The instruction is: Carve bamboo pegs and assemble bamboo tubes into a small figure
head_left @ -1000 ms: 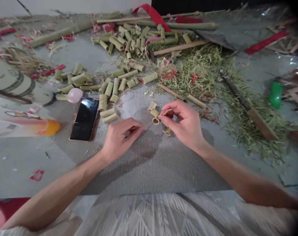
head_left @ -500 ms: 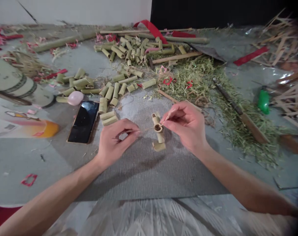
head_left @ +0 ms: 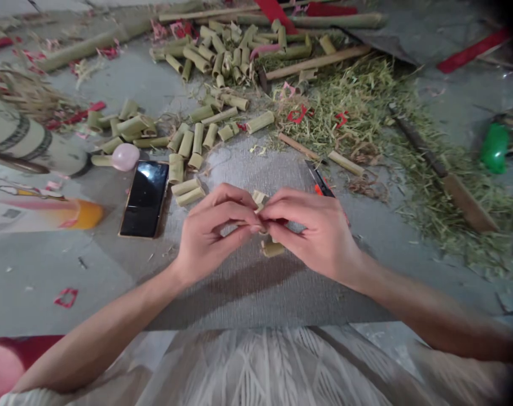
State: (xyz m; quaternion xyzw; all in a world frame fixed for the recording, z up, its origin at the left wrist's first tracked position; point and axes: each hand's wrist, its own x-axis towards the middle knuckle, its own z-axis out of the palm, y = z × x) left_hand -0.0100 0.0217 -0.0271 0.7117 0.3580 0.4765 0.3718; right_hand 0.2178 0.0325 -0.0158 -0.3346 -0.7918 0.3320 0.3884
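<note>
Near the table's middle, my left hand (head_left: pixel 216 231) and my right hand (head_left: pixel 315 231) meet with pinched fingertips over a small joined bamboo piece (head_left: pixel 272 248). Its upper end shows just above the fingertips, its lower end below them. The fingers cover its centre, and whatever thin thing they pinch is hidden. Left of my left hand lie two short bamboo pieces (head_left: pixel 187 192) and a black phone (head_left: pixel 144 198). A cutter with an orange part (head_left: pixel 320 181) lies partly behind my right hand.
Cut bamboo tubes (head_left: pixel 218 53) are heaped at the back. Green shavings (head_left: pixel 349 96) spread to the right, with a long wooden-handled blade (head_left: pixel 468 203) on them. A patterned container (head_left: pixel 31 138), a pink ball (head_left: pixel 126 157) and an orange-ended packet (head_left: pixel 84 214) are at left; a green object (head_left: pixel 494 148) is far right.
My hands have come together over the joined bamboo piece; before, they were apart with a thin strand between them. The view has tilted down, and the cutter now shows behind my right hand.
</note>
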